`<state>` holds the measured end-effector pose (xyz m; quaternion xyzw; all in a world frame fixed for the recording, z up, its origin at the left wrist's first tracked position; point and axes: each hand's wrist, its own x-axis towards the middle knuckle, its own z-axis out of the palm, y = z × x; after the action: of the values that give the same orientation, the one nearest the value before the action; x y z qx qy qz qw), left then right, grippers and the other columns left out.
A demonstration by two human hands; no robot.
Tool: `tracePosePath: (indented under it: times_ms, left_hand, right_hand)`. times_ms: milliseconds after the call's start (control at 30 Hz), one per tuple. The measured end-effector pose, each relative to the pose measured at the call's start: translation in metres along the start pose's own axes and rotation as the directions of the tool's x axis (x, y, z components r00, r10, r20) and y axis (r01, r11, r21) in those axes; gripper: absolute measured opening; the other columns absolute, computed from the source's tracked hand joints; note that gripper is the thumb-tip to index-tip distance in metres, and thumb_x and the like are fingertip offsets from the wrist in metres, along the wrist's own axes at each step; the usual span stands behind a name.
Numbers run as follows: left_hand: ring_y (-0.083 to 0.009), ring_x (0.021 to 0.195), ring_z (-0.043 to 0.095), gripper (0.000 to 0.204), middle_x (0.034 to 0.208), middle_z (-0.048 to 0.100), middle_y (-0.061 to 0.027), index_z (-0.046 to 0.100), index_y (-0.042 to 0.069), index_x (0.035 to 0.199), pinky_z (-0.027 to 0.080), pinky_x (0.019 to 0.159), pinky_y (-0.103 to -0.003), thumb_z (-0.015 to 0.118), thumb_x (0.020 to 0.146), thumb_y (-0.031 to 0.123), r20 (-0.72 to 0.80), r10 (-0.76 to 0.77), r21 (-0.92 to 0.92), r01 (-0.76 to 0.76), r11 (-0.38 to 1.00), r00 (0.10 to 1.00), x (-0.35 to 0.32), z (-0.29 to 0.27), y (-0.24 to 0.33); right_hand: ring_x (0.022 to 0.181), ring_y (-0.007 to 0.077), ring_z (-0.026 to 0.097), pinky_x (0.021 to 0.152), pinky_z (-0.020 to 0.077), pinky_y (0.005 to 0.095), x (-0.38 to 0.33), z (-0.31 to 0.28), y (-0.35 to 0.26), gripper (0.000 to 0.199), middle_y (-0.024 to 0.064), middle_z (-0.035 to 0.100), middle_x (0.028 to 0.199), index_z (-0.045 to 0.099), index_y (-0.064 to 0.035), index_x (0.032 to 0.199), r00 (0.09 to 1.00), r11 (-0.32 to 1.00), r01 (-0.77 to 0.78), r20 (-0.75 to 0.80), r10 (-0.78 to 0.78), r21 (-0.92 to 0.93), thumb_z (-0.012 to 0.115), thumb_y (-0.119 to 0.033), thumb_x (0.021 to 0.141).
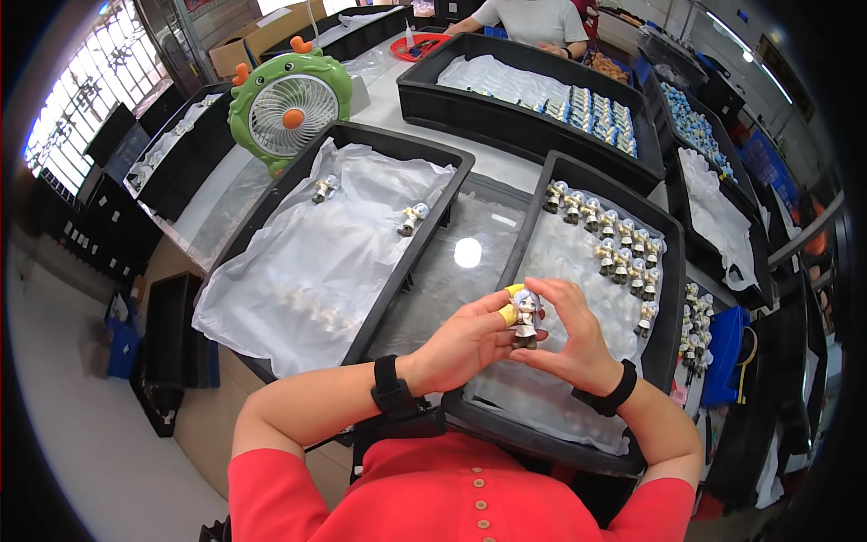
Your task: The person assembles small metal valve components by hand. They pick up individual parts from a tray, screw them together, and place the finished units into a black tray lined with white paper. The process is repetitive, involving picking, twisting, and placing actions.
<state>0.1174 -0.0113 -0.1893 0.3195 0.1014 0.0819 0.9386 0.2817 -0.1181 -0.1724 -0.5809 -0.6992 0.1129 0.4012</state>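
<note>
Your left hand (465, 339) and right hand (578, 339) meet in front of your chest, both pinched on 1 small figurine (526, 318) with pale hair and a white outfit. Your left fingertips, 2 of them in yellow finger cots (510, 307), press its left side; your right fingers (555, 294) curl over its head and back. The figurine stands upright between them, held above the near end of the right-hand black tray (668, 343). That tray is lined with clear plastic sheet, and rows of matching figurines (614, 244) stand upright at its far end, well apart from your hands. To your left sits a second black tray (271, 208) lined with white plastic, with 2 figurines (414, 219) lying on it near its far end. Beyond it stands a green desk fan (287, 107). Farther back, another person (533, 20) works at more trays.
</note>
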Motion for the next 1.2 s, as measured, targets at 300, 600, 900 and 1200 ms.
tracePosePath:
  times_ms: [300,600,900,1200]
  left_hand:
    - [-0.0294,0.12,0.051,0.042,0.13,0.049,-0.0127,0.032,0.004,0.138,0.046,0.095,-0.038,0.04,0.099,0.017,0.02,0.002,-0.021,-0.002,1.0,1.0,0.0027,-0.0029,-0.0026]
    - [-0.0204,0.108,0.058,0.035,0.118,0.054,-0.0027,0.042,0.01,0.13,0.048,0.087,-0.034,0.048,0.097,0.021,-0.001,0.013,-0.029,-0.013,1.0,1.0,0.0034,0.0004,-0.0055]
    - [-0.0235,0.116,0.054,0.043,0.126,0.05,-0.0046,0.033,0.008,0.139,0.046,0.092,-0.035,0.044,0.099,0.02,0.041,0.018,-0.036,-0.016,0.999,0.999,0.0035,-0.0071,-0.0094]
    - [-0.0237,0.115,0.054,0.041,0.125,0.051,-0.0048,0.034,0.008,0.138,0.047,0.091,-0.036,0.043,0.099,0.019,0.039,0.017,-0.039,-0.016,0.999,0.999,0.0053,-0.0071,-0.0094]
  right_hand:
    - [0.112,0.0309,0.049,0.096,0.0397,0.0383,-0.0016,-0.0014,0.001,0.079,0.014,0.052,0.12,0.047,-0.005,0.128,0.999,1.0,-0.028,0.019,0.028,-0.006,0.084,-0.014,0.059]
    - [0.11,0.0321,0.05,0.094,0.0411,0.0403,-0.0031,-0.0017,0.0008,0.078,0.0143,0.053,0.119,0.048,-0.0035,0.127,0.999,0.998,-0.037,0.014,0.038,-0.059,0.084,-0.017,0.059]
    - [0.109,0.0317,0.051,0.093,0.0424,0.0391,-0.0002,0.0001,-0.0052,0.076,0.0149,0.054,0.116,0.049,-0.0025,0.125,0.998,0.998,-0.057,0.025,0.057,-0.023,0.083,-0.015,0.058]
    - [0.109,0.0315,0.051,0.093,0.0426,0.0385,-0.0012,-0.0009,-0.0045,0.077,0.0147,0.054,0.117,0.049,-0.0027,0.126,0.999,0.998,-0.045,0.018,0.046,-0.039,0.082,-0.013,0.058]
